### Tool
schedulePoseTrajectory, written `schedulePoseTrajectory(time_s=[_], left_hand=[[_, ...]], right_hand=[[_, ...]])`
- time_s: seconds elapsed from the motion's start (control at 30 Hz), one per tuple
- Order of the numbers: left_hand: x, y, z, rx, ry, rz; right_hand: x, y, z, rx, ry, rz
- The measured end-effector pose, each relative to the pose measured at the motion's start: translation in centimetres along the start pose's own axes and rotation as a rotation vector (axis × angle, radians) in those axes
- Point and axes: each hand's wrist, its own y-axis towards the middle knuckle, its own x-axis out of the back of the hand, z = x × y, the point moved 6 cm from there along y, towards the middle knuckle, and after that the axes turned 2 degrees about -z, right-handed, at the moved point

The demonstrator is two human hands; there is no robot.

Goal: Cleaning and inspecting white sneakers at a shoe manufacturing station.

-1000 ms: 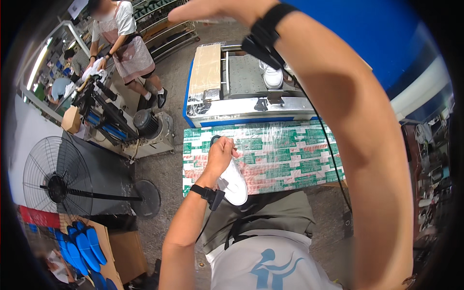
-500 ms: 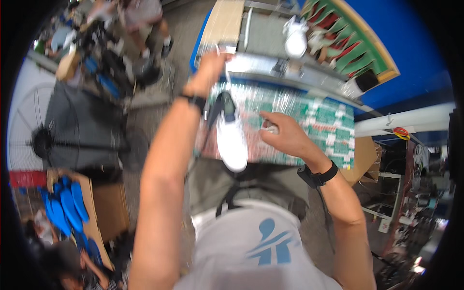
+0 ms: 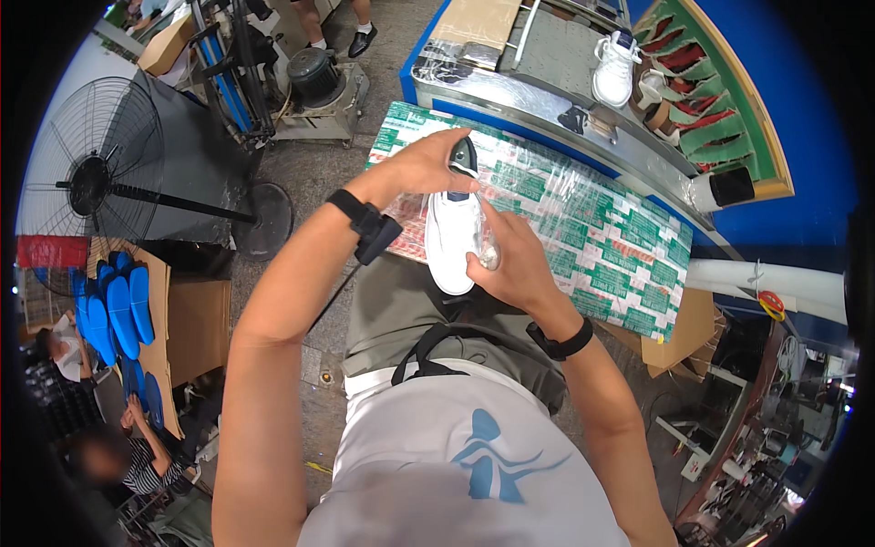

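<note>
A white sneaker (image 3: 449, 242) with a dark lining points its toe toward me, above the near edge of a worktop (image 3: 583, 228) covered in green, white and red printed sheeting. My left hand (image 3: 424, 171) grips its heel end, the thumb by the tongue and the fingers reaching over the collar. Against the right side of the shoe is my right hand (image 3: 518, 263), its thumb and forefinger touching the upper. A small white wad (image 3: 490, 256) is tucked in that hand's curled fingers; its kind is unclear.
Behind the worktop runs a metal-edged conveyor (image 3: 556, 59) carrying another white sneaker (image 3: 614, 71). A green rack (image 3: 720, 118) of shoe parts stands at far right. To the left are a large fan (image 3: 91, 173) and blue insoles (image 3: 118, 305) beside cardboard. Another person (image 3: 146, 456) sits lower left.
My left hand has dropped from a raised white lace to the shoe's heel. My right hand has moved left onto the shoe's side. The view has shifted and sharpened.
</note>
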Motion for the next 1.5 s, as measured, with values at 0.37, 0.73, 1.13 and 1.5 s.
schedulePoseTrajectory(time_s=[0.37,0.73,1.13,1.5], left_hand=[[-0.8,-0.4,1.0,-0.041,-0.165,-0.144],[-0.6,-0.8,0.8,-0.058,-0.109,-0.193],[-0.4,-1.3,0.7,-0.059,-0.06,-0.221],[-0.2,-1.2,1.5,-0.056,-0.103,-0.24]], right_hand=[[2.0,1.0,1.3,0.158,-0.342,0.101],[1.3,-1.9,1.3,0.049,-0.251,0.1],[2.1,-1.1,3.4,0.01,-0.008,0.082],[3.4,-3.5,0.5,-0.032,-0.209,0.308]])
